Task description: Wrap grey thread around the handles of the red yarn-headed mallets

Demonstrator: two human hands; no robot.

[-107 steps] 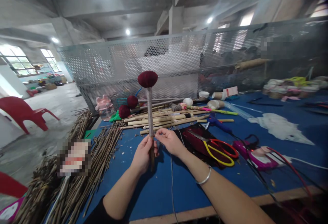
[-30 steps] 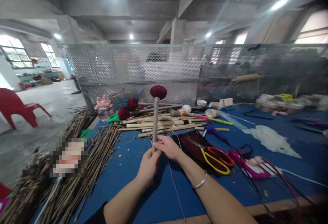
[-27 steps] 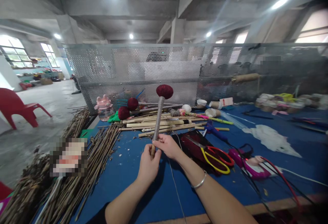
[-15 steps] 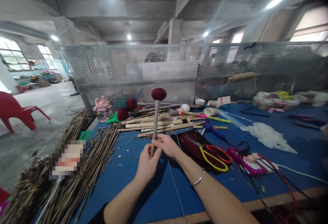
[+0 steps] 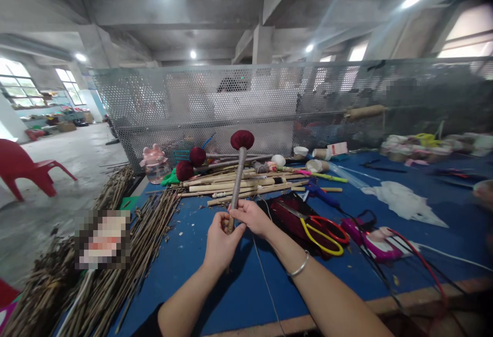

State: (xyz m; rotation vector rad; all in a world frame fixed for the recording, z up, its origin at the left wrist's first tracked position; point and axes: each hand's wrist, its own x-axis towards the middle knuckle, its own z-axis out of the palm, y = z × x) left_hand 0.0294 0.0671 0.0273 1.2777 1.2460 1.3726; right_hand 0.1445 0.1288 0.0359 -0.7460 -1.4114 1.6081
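Over the blue table I hold a stick (image 5: 238,179) topped with a dark red, fabric-covered round head (image 5: 242,139). It stands nearly upright, leaning a little to the right. My left hand (image 5: 223,234) is closed around its lower end. Just above, my right hand (image 5: 249,217) pinches the stick between thumb and fingers. A thin pale cord (image 5: 265,280) runs down from near my right hand to the table's front edge. Right of my hands, scissors (image 5: 314,226) with red and yellow handles lie on dark red cloth (image 5: 287,211).
Bundled dry twigs (image 5: 142,244) line the left side. Wooden sticks (image 5: 234,185) and two dark red balls (image 5: 185,171) lie at the back, before a perforated metal screen (image 5: 200,106). A blue glue gun (image 5: 321,195), a purple device with cables (image 5: 385,249) and white plastic (image 5: 404,203) lie right.
The stick's red head has tipped slightly to the right. Both hands keep their grip near the lower end, with the left thumb shifted a little.
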